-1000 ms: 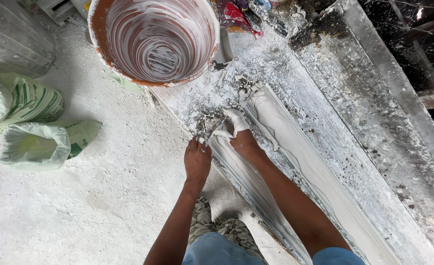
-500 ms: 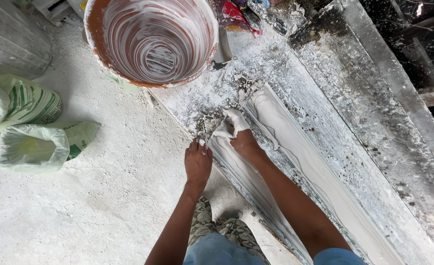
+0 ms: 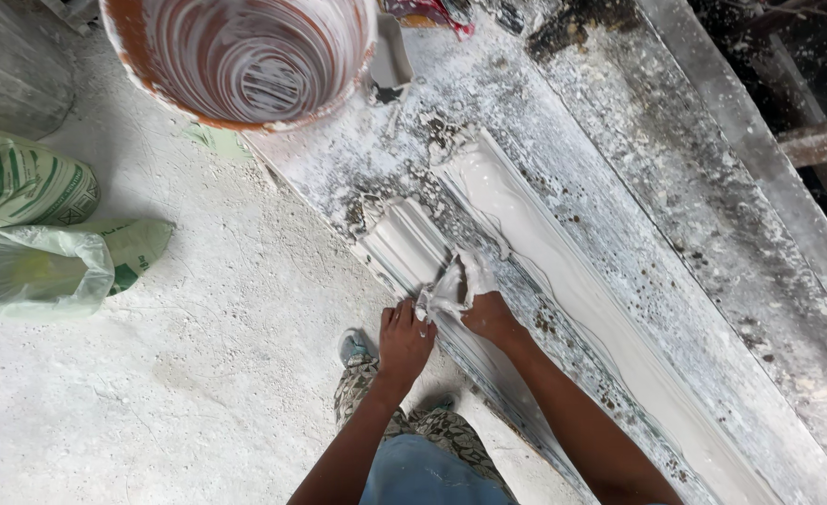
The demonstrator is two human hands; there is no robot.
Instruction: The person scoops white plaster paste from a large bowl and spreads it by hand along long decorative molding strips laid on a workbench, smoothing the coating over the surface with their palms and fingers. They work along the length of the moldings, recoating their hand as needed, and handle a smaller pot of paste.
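Both hands have drawn back along the plaster moulding [image 3: 413,248] toward the workbench's [image 3: 675,215] near edge; left hand [image 3: 404,341] and right hand [image 3: 490,316], fingers curled shut, grip a plaster-soaked rag [image 3: 451,285] (wiping step, judged); next stroke calls for even pressure.

White-swirled orange bucket [image 3: 236,56], green-and-white printed sacks [image 3: 30,187], white plaster moulding [image 3: 563,281], black-speckled grey bench [image 3: 675,187].

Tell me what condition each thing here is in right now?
Bucket: upright, open, inside smeared white.
Plaster moulding: lying along the bench, wet and glossy.
Green sack: on its side, mouth open.
Left hand: resting at the moulding's edge.
Right hand: plaster-coated fingers pressed on the moulding.
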